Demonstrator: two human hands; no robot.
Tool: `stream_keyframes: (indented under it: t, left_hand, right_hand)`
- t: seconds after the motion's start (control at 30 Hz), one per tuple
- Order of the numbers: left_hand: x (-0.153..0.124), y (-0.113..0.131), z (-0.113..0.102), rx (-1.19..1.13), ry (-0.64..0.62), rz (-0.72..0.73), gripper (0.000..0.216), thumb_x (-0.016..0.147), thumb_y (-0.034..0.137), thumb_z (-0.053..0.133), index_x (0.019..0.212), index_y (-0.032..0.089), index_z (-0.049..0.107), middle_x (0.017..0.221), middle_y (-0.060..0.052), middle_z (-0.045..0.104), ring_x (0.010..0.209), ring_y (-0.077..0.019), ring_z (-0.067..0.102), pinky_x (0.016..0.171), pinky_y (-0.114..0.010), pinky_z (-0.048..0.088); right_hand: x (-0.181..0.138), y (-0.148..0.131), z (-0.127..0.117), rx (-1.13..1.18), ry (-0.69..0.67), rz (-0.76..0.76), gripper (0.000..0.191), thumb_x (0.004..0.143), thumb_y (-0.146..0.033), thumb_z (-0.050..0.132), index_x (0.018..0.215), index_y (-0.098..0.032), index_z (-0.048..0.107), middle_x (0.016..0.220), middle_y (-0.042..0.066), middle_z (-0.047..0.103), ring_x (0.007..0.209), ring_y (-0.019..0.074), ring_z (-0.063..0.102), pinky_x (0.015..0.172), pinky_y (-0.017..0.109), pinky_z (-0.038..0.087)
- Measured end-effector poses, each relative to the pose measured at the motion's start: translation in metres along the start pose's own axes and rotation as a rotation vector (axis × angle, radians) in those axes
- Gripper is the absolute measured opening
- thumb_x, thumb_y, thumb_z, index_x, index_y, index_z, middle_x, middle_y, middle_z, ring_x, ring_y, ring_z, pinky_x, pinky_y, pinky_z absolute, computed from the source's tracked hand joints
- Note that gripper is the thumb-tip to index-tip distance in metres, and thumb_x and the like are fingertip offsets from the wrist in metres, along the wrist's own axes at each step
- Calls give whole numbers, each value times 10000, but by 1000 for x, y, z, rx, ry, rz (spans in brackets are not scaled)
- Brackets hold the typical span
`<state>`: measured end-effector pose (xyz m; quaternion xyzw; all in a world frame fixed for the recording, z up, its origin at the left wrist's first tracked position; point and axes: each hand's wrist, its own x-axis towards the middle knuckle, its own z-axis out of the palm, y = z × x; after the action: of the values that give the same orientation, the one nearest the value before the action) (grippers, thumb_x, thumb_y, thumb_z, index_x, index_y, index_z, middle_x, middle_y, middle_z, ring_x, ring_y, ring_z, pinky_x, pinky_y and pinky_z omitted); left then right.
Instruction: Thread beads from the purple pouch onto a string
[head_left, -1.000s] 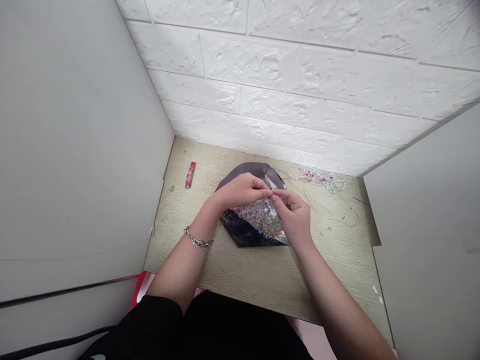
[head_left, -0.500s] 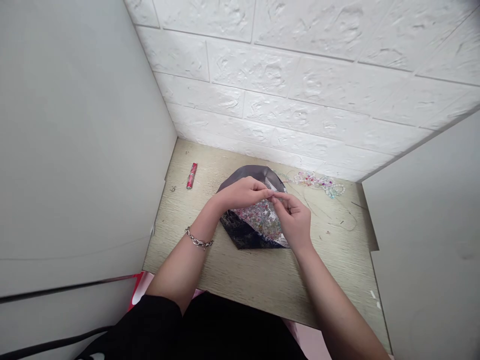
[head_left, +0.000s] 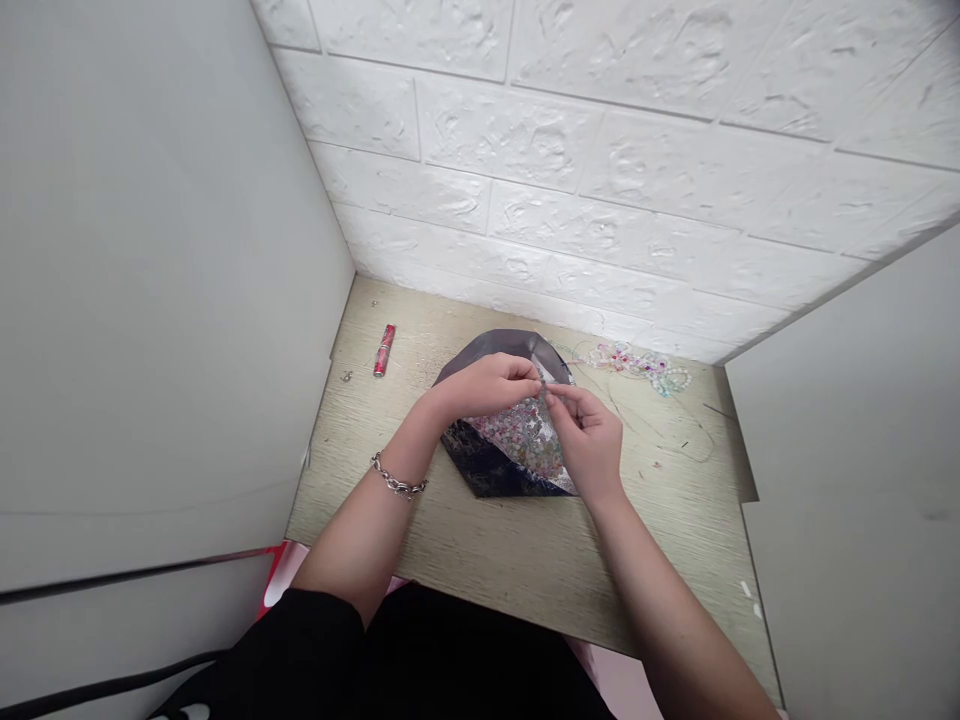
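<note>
Boxed in by a white brick-patterned wall (head_left: 570, 150) at the back and grey panels (head_left: 150, 250) at both sides. Near the middle of the wood-grained tabletop (head_left: 480, 560), a dark, open holder (head_left: 495, 472) with many small beads (head_left: 517, 440) inside, set right below the fingers, probably to catch anything dropped. Above it, fingertip to fingertip, the left hand (head_left: 495, 385) and right hand (head_left: 592, 440), with thumb and forefinger of each pressed together. Too small to make out: any object in between. Brought in close from both sides, apparently for steadiness. Near the wall at the right, bead strands (head_left: 637, 362), likely out of the forearms' way. Well apart at the left, a red cylinder (head_left: 384, 350), perhaps not needed close by.
</note>
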<state>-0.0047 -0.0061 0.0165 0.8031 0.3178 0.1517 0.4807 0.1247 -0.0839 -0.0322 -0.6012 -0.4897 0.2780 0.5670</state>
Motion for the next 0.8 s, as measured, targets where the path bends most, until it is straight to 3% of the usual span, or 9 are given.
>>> stream_keyframes:
  t: [0.43, 0.8]
  left_hand:
    - [2, -4, 0, 67, -23, 28, 272, 733, 363, 409, 719, 129, 547, 579, 17, 424, 526, -64, 354, 473, -199, 268]
    - [-2, 4, -1, 29, -12, 7, 229, 685, 296, 441, 716, 132, 597, 555, 24, 446, 503, -54, 347, 475, -201, 264]
  right_hand:
    - [0, -1, -1, -10, -1, -10, 205, 695, -316, 532, 820, -169, 601, 457, -75, 263, 433, 58, 236, 413, 202, 213]
    - [-1, -1, 0, -12, 6, -7, 217, 702, -326, 521, 829, -166, 595, 458, -73, 261, 432, 59, 235, 411, 203, 204]
